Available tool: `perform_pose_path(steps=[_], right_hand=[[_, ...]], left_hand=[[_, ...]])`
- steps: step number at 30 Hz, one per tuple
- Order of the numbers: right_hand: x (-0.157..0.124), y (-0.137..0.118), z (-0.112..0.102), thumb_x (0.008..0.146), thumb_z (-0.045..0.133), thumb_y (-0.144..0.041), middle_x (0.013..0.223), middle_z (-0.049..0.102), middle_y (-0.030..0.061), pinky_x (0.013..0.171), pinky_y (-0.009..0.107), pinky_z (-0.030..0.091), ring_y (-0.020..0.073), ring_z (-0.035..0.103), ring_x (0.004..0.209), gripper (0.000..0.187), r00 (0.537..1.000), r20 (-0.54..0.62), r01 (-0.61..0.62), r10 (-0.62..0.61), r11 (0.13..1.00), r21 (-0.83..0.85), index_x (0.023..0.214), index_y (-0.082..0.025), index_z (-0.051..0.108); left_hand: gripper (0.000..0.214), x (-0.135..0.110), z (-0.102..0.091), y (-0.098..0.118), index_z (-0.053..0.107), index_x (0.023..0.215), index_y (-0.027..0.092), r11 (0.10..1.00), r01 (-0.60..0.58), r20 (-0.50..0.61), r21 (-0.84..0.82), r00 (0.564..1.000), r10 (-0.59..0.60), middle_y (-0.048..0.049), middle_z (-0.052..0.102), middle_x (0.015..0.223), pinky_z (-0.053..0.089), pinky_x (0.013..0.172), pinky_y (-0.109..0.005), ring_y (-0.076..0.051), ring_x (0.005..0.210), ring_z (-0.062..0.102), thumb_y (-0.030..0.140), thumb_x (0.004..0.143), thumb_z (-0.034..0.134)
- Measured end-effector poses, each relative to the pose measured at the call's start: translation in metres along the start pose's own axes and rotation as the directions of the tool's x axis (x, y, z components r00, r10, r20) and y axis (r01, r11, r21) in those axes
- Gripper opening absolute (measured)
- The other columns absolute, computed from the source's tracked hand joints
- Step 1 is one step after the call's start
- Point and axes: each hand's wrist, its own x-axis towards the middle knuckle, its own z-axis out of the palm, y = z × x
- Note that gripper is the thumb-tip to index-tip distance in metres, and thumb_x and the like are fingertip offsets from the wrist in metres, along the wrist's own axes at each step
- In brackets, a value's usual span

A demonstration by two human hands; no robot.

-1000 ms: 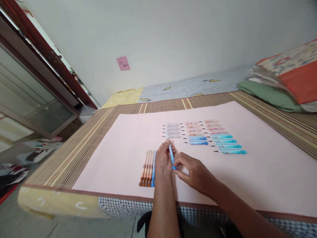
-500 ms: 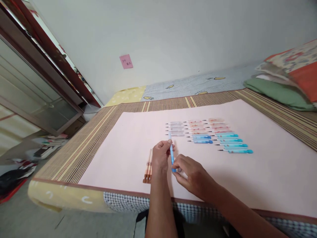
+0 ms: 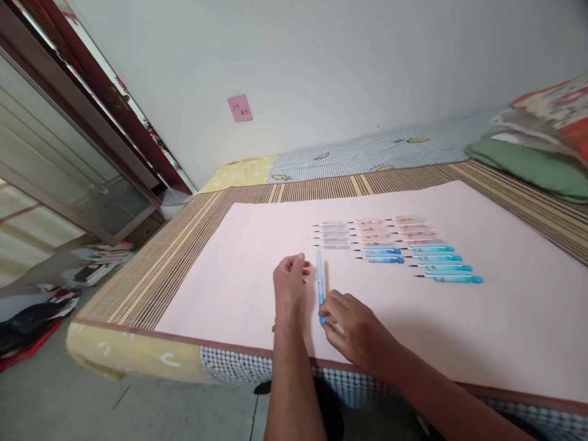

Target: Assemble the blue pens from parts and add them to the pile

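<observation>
A light-blue pen (image 3: 320,275) stands out over the pink sheet, its darker blue end pinched between the thumb and fingers of my right hand (image 3: 344,315). Just left of the pen is my left hand (image 3: 290,278), off it, with loosely curled fingers apart and nothing seen in them. Beyond both hands lie rows of thin dark-tipped refills and pen barrels: clear grey ones (image 3: 333,239), pinkish ones (image 3: 370,229), blue ones (image 3: 381,255) and turquoise ones (image 3: 452,267). My left forearm hides the brown pens, save for a small brown bit (image 3: 274,327).
The pink sheet (image 3: 206,288) covers much of a striped mat (image 3: 133,275) on a bed. Folded bedding, with a green piece (image 3: 523,168), is piled at the far right. A pink note (image 3: 240,108) sticks to the wall. Floor items (image 3: 101,266) lie at the left.
My left hand has let go of the blue pen and moved slightly left of it. My right hand keeps hold of the pen's lower end. The view has shifted a little.
</observation>
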Motion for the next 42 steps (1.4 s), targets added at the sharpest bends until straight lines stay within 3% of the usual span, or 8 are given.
perform_pose_path(steps=[4,8,14,25,42], right_hand=[[-0.003,-0.004,0.013,0.080,0.056,-0.001,0.088,0.061,0.0028,0.070,0.030,0.042,0.0181,0.054,0.076,0.022,0.997,0.064,-0.034,0.032,0.999,0.026,0.089,-0.021,0.054],[-0.005,-0.004,0.027,0.079,0.057,0.000,0.088,0.061,0.0020,0.070,0.030,0.041,0.0178,0.053,0.076,0.023,0.994,0.106,-0.045,0.042,0.999,0.029,0.088,-0.021,0.054],[-0.005,-0.004,0.038,0.082,0.058,-0.002,0.088,0.061,0.0027,0.070,0.030,0.039,0.0181,0.052,0.075,0.020,0.990,0.123,-0.066,0.065,0.998,0.003,0.089,-0.021,0.055],[-0.003,-0.008,0.037,0.086,0.058,-0.005,0.090,0.063,0.0040,0.071,0.032,0.040,0.0187,0.052,0.076,0.016,0.983,0.171,-0.063,0.061,0.998,0.007,0.090,-0.020,0.057],[-0.002,-0.008,0.037,0.090,0.061,-0.010,0.094,0.065,0.0056,0.079,0.033,0.039,0.0207,0.055,0.085,0.010,0.971,0.236,-0.051,0.032,0.996,0.072,0.096,-0.019,0.061]], left_hand=[[0.031,0.006,-0.027,0.008,0.073,0.084,0.014,0.980,-0.050,-0.213,-0.195,0.977,0.007,-0.0055,0.071,0.076,0.038,0.055,-0.022,-0.011,0.061,0.061,0.040,0.070,0.080],[0.028,0.009,-0.046,0.011,0.072,0.083,0.012,0.941,-0.061,-0.287,-0.332,0.957,-0.039,-0.0027,0.067,0.072,0.037,0.053,-0.020,-0.009,0.059,0.058,0.033,0.065,0.080],[0.025,0.010,-0.057,0.012,0.072,0.082,0.012,0.915,-0.059,-0.279,-0.399,0.958,-0.060,-0.0023,0.066,0.070,0.036,0.052,-0.020,-0.009,0.057,0.058,0.027,0.064,0.079],[0.023,0.012,-0.071,0.014,0.072,0.082,0.012,0.902,-0.047,-0.274,-0.430,0.958,-0.081,-0.0025,0.067,0.069,0.036,0.051,-0.019,-0.008,0.056,0.057,0.025,0.065,0.079],[0.022,0.009,-0.069,0.016,0.071,0.081,0.010,0.902,-0.020,-0.244,-0.432,0.965,-0.096,-0.0024,0.067,0.067,0.036,0.049,-0.017,-0.008,0.054,0.058,0.023,0.065,0.076]])
